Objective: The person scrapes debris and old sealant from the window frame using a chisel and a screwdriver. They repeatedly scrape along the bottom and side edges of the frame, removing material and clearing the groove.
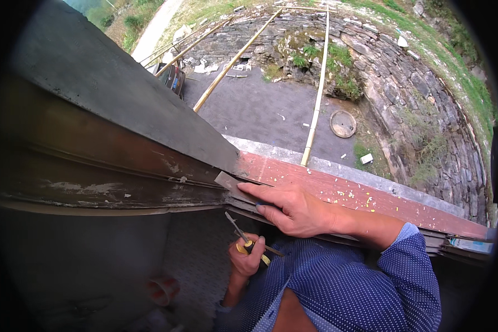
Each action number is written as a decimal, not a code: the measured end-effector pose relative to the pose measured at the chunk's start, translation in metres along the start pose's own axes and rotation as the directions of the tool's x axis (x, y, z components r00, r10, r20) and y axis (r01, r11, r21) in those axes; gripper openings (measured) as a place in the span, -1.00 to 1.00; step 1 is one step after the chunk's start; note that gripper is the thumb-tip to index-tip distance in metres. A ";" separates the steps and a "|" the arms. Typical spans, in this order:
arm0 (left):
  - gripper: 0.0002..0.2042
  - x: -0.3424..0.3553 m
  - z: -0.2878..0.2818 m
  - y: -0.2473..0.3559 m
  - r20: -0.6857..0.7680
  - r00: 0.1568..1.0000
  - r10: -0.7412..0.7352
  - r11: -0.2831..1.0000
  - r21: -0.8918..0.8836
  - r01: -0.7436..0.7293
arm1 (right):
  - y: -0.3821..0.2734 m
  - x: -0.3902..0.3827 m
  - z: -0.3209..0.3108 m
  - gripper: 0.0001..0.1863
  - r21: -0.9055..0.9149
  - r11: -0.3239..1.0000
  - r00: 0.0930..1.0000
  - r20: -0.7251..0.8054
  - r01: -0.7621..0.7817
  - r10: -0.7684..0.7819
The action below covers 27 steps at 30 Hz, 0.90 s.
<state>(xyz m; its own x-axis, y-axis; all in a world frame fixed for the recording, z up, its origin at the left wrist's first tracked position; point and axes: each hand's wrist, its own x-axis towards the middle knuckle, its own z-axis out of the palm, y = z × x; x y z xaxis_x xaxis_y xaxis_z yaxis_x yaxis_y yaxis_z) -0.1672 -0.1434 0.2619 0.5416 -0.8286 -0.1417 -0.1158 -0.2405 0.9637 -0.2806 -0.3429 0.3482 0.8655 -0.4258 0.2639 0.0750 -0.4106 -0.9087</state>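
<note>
Dotted shirt [332, 276]; left hand [248, 259] grips tool [249, 244], right hand [299, 210] touches strip [226, 180]

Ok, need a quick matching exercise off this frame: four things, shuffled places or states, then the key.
Things
1. Yellow-and-black-handled tool
2. Right hand
3. Reddish ledge
4. Round disc

Places and states
A. On the ground outside, right of the long pale poles
B. Gripped in the left hand
C. Speckled with yellow and whitish bits
D. Index finger against a flat grey piece

Pairs: 1-B, 2-D, 3-C, 4-A
</note>
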 end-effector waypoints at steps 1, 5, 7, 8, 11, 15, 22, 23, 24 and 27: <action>-0.90 -0.001 0.001 0.002 -0.013 1.000 -0.006 1.000 -0.013 0.006 | -0.003 0.002 0.000 -0.43 -0.025 0.998 0.998 0.008 0.062 -0.062; -0.89 -0.002 0.001 -0.003 -0.001 1.000 0.018 1.000 -0.009 -0.018 | -0.018 0.011 -0.004 -0.37 -0.103 0.983 0.986 0.073 0.155 -0.148; -0.89 -0.002 0.000 -0.006 -0.003 1.000 0.012 1.000 -0.010 -0.012 | -0.018 0.016 -0.002 -0.34 -0.152 0.973 0.985 0.052 0.173 -0.167; -0.89 -0.003 0.001 -0.005 -0.003 1.000 0.009 1.000 -0.014 -0.009 | -0.013 0.017 0.003 -0.33 -0.145 0.968 0.978 0.000 0.205 -0.207; -0.89 -0.003 0.001 -0.005 -0.007 1.000 0.019 1.000 0.002 -0.019 | 0.013 0.017 0.029 -0.30 -0.126 0.954 0.952 -0.109 0.272 -0.286; -0.89 -0.005 0.000 -0.007 -0.018 0.998 0.053 0.999 0.004 -0.053 | 0.022 0.015 0.048 -0.31 -0.103 0.960 0.955 -0.124 0.259 -0.270; -0.91 -0.006 0.002 -0.006 -0.022 0.999 0.040 0.999 -0.025 -0.040 | 0.038 0.019 0.064 -0.18 -0.194 0.918 0.901 -0.206 0.345 -0.382; -0.92 -0.006 0.002 -0.008 -0.015 0.999 0.037 0.999 -0.022 -0.037 | 0.037 0.023 0.064 -0.17 -0.222 0.906 0.895 -0.194 0.359 -0.402; -0.94 -0.005 0.002 -0.009 -0.007 0.999 0.034 0.999 -0.020 -0.034 | 0.034 0.031 0.064 -0.15 -0.250 0.894 0.889 -0.181 0.373 -0.421; -0.94 -0.006 0.001 -0.009 -0.016 0.999 0.034 0.999 -0.008 -0.034 | 0.028 0.034 0.062 -0.10 -0.280 0.881 0.883 -0.173 0.381 -0.437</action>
<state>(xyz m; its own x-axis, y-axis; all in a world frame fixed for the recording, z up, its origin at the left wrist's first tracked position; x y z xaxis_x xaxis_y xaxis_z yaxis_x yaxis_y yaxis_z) -0.1700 -0.1363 0.2537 0.5504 -0.8283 -0.1049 -0.1281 -0.2080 0.9697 -0.2185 -0.3192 0.3122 0.6457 -0.3359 0.6858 0.2576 -0.7496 -0.6097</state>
